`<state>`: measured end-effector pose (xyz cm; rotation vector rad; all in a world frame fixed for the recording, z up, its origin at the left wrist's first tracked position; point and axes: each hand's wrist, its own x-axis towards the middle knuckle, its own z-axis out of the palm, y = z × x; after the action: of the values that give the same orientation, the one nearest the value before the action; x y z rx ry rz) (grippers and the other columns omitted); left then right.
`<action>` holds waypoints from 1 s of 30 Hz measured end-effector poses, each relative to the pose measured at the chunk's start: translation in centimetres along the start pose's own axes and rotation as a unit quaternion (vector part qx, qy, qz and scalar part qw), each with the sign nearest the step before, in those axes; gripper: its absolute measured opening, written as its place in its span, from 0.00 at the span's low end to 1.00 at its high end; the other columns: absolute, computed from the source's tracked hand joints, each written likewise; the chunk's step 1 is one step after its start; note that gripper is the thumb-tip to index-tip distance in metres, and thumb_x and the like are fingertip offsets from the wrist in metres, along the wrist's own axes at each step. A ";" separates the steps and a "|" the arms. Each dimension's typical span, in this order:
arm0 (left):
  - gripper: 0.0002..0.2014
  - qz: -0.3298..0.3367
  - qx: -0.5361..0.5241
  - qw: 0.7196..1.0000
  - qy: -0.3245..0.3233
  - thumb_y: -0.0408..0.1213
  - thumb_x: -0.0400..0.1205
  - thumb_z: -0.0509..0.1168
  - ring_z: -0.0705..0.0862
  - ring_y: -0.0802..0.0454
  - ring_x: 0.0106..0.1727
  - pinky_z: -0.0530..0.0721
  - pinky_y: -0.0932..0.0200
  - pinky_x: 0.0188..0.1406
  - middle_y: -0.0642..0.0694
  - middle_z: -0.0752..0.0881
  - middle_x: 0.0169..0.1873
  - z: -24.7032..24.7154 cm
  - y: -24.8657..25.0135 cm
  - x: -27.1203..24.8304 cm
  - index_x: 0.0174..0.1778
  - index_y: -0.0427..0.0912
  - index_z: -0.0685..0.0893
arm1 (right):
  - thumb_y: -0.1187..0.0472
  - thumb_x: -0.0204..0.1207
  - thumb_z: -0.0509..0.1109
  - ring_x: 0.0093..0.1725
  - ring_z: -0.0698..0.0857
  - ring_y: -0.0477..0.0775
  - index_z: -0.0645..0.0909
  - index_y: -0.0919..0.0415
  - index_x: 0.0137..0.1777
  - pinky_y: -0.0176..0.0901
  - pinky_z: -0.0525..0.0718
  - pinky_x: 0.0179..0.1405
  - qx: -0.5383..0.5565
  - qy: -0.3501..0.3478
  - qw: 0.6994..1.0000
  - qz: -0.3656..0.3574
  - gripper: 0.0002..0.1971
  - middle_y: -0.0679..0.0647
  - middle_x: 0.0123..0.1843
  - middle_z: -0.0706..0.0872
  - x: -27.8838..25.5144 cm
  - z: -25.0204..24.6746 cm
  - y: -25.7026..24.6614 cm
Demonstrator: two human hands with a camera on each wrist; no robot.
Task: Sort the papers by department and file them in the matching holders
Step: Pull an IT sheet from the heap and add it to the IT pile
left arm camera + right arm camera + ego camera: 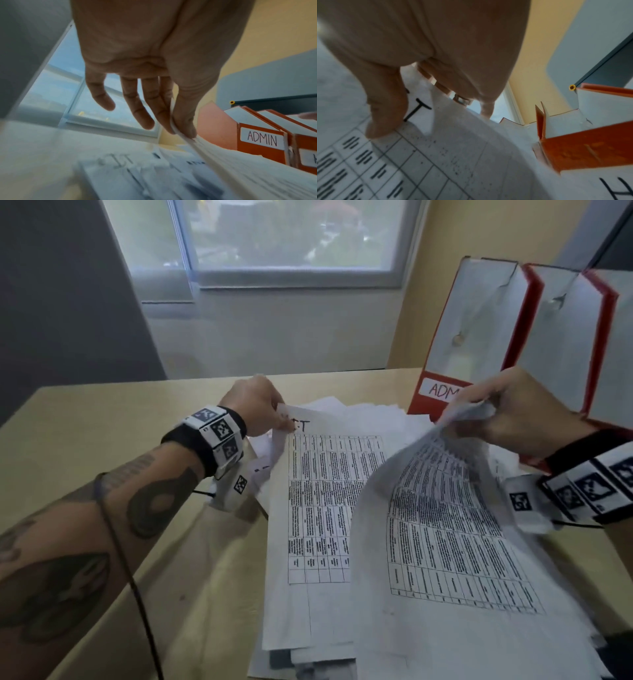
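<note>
Right hand (513,412) grip closed: thumb (385,113) pressed on the top edge of a printed sheet (455,529), other fingers curled behind it, top edge crumpled in the pinch. Sheet lifted off the pile and curved, lower edge drooping toward 6 o'clock over the pile; a handwritten "T" visible beside the thumb in the right wrist view, a table of text lines below it.

Left hand (257,409) grip partly closed: thumb and forefinger pinching the top left corner of another sheet (325,501), remaining fingers (137,102) loosely spread and holding nothing. Corner raised a little, rest of that sheet lying flat on top of the pile (308,645); handwriting near the pinched corner partly covered by the fingers, ending in "T".

Pile spread loosely over the middle of the desk (102,433), from 12 o'clock down to 6 o'clock in the head view, sheets askew. In the left wrist view, a lower sheet headed "IT" (118,161), blurred.

At 2 o'clock from the pile, a row of red holders (479,337) standing upright on the desk, side by side and touching. Nearest holder labelled "ADMIN" (262,139); next one's label beginning with "H" (621,189), rest cut off.

Beyond the desk at 12 o'clock, a window (284,237).
</note>
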<state>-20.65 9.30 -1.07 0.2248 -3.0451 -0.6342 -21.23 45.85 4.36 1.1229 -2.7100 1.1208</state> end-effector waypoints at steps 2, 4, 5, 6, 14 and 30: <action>0.10 0.012 0.013 1.000 0.021 0.50 0.74 0.84 0.88 0.49 0.40 0.82 0.58 0.37 0.51 0.90 0.32 -0.6 0.6 -0.3 0.36 0.50 0.93 | 0.69 0.67 0.86 0.45 0.92 0.35 0.93 0.45 0.45 0.23 0.84 0.44 -0.006 0.004 1.000 0.024 0.16 0.35 0.44 0.94 0.3 0.2 -0.4; 0.08 0.046 0.017 0.998 0.028 0.49 0.77 0.82 0.89 0.51 0.40 0.86 0.56 0.42 0.52 0.91 0.32 -1.2 1.3 -0.7 0.38 0.51 0.95 | 0.67 0.69 0.86 0.46 0.92 0.38 0.94 0.48 0.46 0.30 0.87 0.46 -0.013 -0.001 0.999 0.030 0.12 0.38 0.45 0.95 0.8 0.6 -1.2; 0.08 0.068 0.009 0.997 0.029 0.49 0.78 0.80 0.89 0.54 0.38 0.86 0.58 0.42 0.52 0.91 0.31 -1.4 1.9 -0.9 0.39 0.50 0.96 | 0.66 0.69 0.86 0.47 0.93 0.41 0.94 0.50 0.47 0.40 0.90 0.50 -0.019 -0.008 0.999 0.027 0.10 0.42 0.46 0.95 1.2 0.9 -1.7; 0.09 0.092 -0.007 0.995 0.028 0.49 0.79 0.79 0.87 0.58 0.35 0.83 0.62 0.38 0.53 0.90 0.30 -1.6 2.6 -1.3 0.40 0.49 0.96 | 0.64 0.70 0.86 0.48 0.93 0.46 0.95 0.52 0.47 0.51 0.90 0.54 -0.029 -0.018 0.999 0.019 0.08 0.45 0.46 0.95 1.7 1.3 -2.1; 0.12 0.252 -0.311 0.908 -0.122 0.40 0.90 0.67 0.93 0.48 0.45 0.92 0.49 0.53 0.42 0.95 0.45 -2.5 7.0 -4.1 0.55 0.35 0.93 | 0.67 0.69 0.88 0.36 0.84 0.39 0.88 0.52 0.35 0.39 0.79 0.39 -0.044 -0.038 0.998 -0.025 0.12 0.40 0.36 0.89 3.7 3.7 -1.4; 0.42 0.169 0.019 0.985 0.031 0.83 0.72 0.39 0.77 0.52 0.69 0.70 0.39 0.67 0.59 0.83 0.63 -0.4 8.0 -4.4 0.47 0.59 0.89 | 0.50 0.59 0.85 0.42 0.91 0.33 0.91 0.45 0.36 0.25 0.86 0.41 0.051 0.063 0.996 0.029 0.07 0.32 0.38 0.92 -1.8 -1.8 -1.2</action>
<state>-17.40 17.00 2.49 -0.2620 -2.9333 -0.5340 -19.58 47.49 5.93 0.9530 -2.6326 1.3047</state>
